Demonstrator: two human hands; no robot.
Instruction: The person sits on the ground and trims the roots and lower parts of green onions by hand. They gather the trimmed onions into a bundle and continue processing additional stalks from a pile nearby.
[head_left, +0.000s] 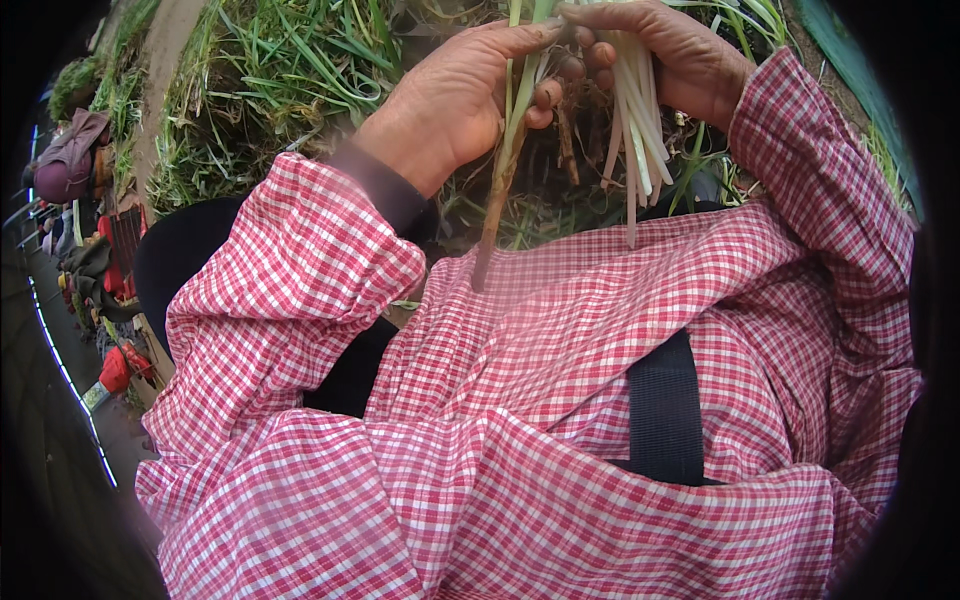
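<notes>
Near the top centre, my left hand grips a leafy allium-like stalk, whose brown, withered sheath hangs down to the checked apron or smock. Over at the upper right, my right hand is closed around a bundle of slender pale stems, white to faintly pink at their lower ends. The fingertips of both hands meet between the stalk and the bundle, and soil darkens them. What they pinch there is partly hidden. Thin brown dry strands hang below the fingers.
Heaped green leaves and stalks lie beyond my left forearm. A bare dirt strip runs at the upper left. Other people, one in a purple hat, sit farther left near red items. Green sheeting edges the upper right.
</notes>
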